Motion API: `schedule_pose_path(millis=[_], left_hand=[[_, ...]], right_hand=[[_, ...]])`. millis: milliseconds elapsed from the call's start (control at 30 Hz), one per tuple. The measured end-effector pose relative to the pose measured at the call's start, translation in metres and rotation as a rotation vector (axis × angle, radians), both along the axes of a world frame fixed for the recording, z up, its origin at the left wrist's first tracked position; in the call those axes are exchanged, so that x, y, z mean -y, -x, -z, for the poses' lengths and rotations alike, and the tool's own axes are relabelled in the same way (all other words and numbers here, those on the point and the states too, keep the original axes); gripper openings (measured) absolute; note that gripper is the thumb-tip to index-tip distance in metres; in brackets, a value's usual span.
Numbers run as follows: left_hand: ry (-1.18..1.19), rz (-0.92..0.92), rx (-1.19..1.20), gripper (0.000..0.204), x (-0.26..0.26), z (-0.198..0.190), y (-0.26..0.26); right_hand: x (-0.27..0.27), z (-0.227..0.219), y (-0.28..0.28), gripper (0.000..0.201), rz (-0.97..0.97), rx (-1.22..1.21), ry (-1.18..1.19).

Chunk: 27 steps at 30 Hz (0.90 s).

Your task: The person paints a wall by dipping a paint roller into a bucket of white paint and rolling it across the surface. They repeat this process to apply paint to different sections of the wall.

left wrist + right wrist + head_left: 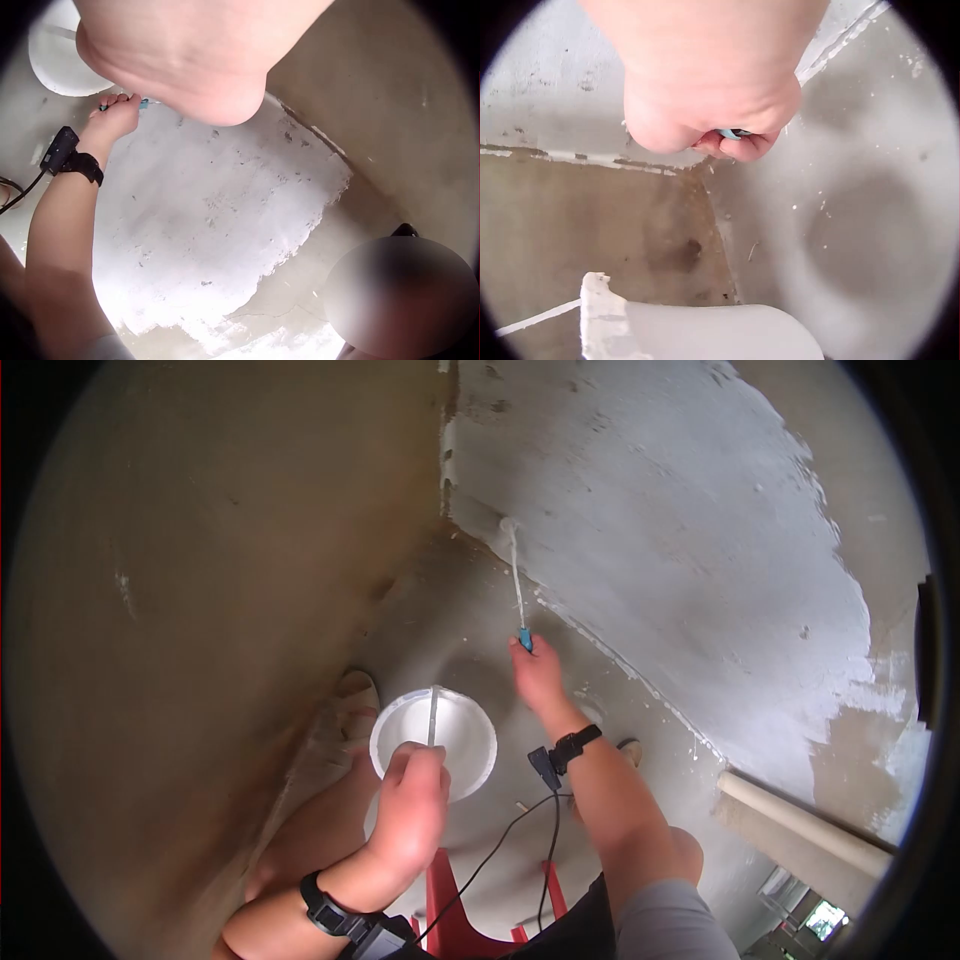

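Observation:
My left hand (412, 805) grips the thin flat handle (433, 718) of a white bucket (482, 722), whose far rim that handle meets. White coating marks the bucket's rim, also seen in the right wrist view. In my right hand (541, 678) is the blue grip (525, 639) of a tool with a long, thin, white-smeared shaft (517, 575). Its small whitish head (509, 526) overlaps the low part of the white-coated wall (640, 550), close to the corner. In the right wrist view, curled fingers (739, 148) surround the blue grip and hide most of it.
A bare brownish wall (230, 560) rises on the left. White specks dot the grey floor (425, 605). Below the bucket stands a red stool (455, 920). A black cable (500, 840) runs from the right wrist device. A pale roll (800, 822) lies along the right wall's base.

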<state>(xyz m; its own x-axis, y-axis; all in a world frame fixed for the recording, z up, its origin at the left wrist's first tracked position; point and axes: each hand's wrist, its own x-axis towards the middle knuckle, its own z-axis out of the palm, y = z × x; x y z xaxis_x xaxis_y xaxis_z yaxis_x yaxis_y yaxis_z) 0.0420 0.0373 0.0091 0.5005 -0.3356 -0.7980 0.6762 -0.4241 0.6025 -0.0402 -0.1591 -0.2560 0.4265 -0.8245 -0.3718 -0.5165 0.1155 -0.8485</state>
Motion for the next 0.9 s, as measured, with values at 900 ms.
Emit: schedule_pose_path(millis=[900], left_hand=[[0.004, 0.005, 0.107, 0.023, 0.005, 0.012, 0.013]], right_hand=[[0.013, -0.003, 0.088, 0.033, 0.076, -0.017, -0.156]])
